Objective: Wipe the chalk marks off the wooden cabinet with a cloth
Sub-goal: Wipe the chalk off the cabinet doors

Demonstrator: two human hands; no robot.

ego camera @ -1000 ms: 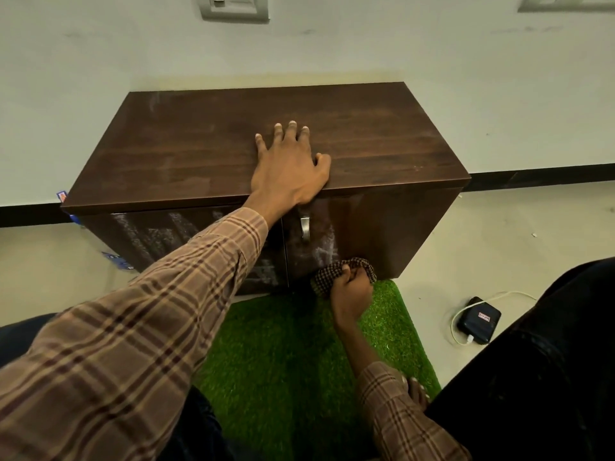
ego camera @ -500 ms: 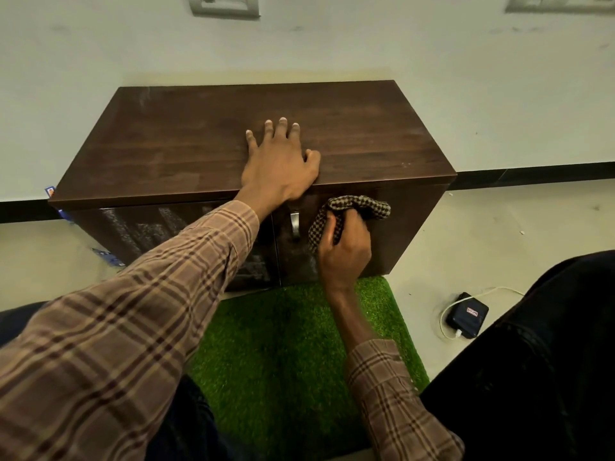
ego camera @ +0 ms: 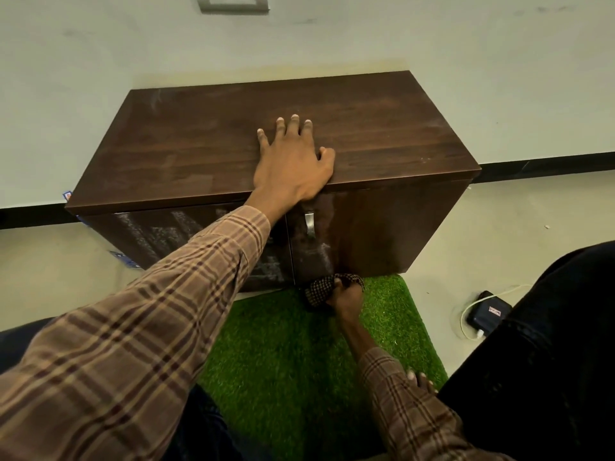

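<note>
A low dark wooden cabinet stands against the wall. White chalk marks smear its left door, and fainter ones sit beside the metal handle on the right door. My left hand lies flat on the cabinet top near its front edge, fingers spread. My right hand grips a dark checked cloth at the bottom edge of the right door, just above the mat. My left sleeve hides part of the left door.
A green artificial-grass mat lies in front of the cabinet. A dark charger with a white cable sits on the floor at the right. My dark-trousered leg fills the lower right. A wall socket is above.
My right hand with the cloth has swept down the right door, from near its top beside the handle to its bottom edge. My left hand has stayed on the top.
</note>
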